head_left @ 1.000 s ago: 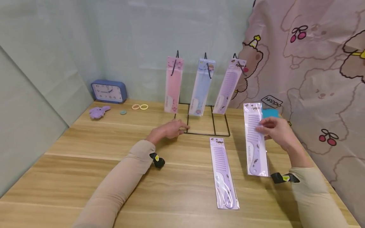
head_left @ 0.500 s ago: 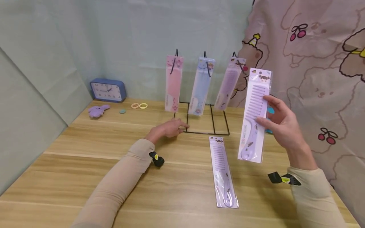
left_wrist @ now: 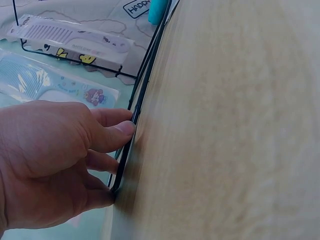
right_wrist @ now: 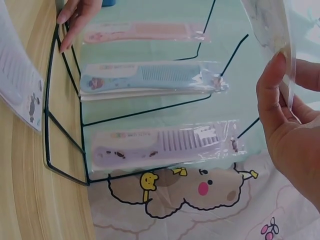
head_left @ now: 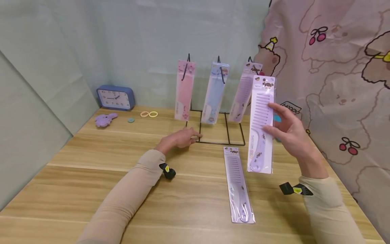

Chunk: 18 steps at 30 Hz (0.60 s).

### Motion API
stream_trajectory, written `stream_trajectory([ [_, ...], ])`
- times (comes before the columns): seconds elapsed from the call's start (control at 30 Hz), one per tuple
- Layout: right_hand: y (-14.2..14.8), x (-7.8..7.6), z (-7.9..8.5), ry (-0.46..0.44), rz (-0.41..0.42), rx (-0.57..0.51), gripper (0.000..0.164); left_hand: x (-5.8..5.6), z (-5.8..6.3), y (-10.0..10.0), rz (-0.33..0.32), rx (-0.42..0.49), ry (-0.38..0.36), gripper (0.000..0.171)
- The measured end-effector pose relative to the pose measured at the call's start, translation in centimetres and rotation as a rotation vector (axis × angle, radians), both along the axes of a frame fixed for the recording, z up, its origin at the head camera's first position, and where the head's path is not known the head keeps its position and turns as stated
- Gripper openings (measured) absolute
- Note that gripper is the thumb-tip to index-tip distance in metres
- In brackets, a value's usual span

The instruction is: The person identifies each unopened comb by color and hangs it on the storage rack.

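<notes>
My right hand pinches a packaged purple comb by its right edge, upright above the table. This comb overlaps part of another packaged purple comb that hangs from the right hook of a black wire rack. A packaged blue comb hangs on the middle hook, and a pink package on the left one. At the rack's front left corner, my left hand holds the base wire, thumb and fingers about it in the left wrist view. One more packaged purple comb lies in front of the rack.
A blue alarm clock stands at the back left. Near it lie a purple bunny-shaped thing, a small teal disc and two hair ties. A bright blue thing is partly hidden behind my right hand.
My right hand has lifted the packaged comb from low at the right, then moved it left toward the right hook. My left hand has stayed at the rack's corner.
</notes>
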State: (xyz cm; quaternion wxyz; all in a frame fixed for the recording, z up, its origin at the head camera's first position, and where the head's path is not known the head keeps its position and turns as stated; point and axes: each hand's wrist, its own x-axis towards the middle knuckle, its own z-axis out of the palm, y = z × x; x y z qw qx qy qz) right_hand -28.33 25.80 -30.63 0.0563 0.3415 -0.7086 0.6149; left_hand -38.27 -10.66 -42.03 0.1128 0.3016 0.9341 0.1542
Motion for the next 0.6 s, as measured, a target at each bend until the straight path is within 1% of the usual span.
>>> stream_trajectory([
  [0.2,-0.5,-0.3,-0.2,-0.014,-0.027,0.036,0.064,0.1,0.1,0.0,-0.013,0.004,0.004,0.043],
  [0.3,-0.7,-0.5,-0.3,-0.03,-0.074,0.037,0.063,0.2,0.2,0.0,-0.014,0.004,0.004,0.043],
  [0.4,-1.2,-0.9,-0.5,-0.062,-0.194,0.089,0.062,0.2,0.3,0.1,-0.015,0.003,0.004,0.043],
  [0.5,-1.9,-1.7,-0.8,-0.082,-0.325,0.195,0.062,0.2,0.3,0.1,-0.009,0.002,-0.001,0.043],
  [0.53,-2.2,-2.1,-0.9,-0.081,-0.359,0.235,0.062,0.2,0.3,0.1,-0.006,0.003,-0.005,0.043],
  [0.6,-2.5,-2.9,-1.0,-0.07,-0.398,0.282,0.063,0.2,0.3,0.1,-0.001,0.004,-0.012,0.043],
])
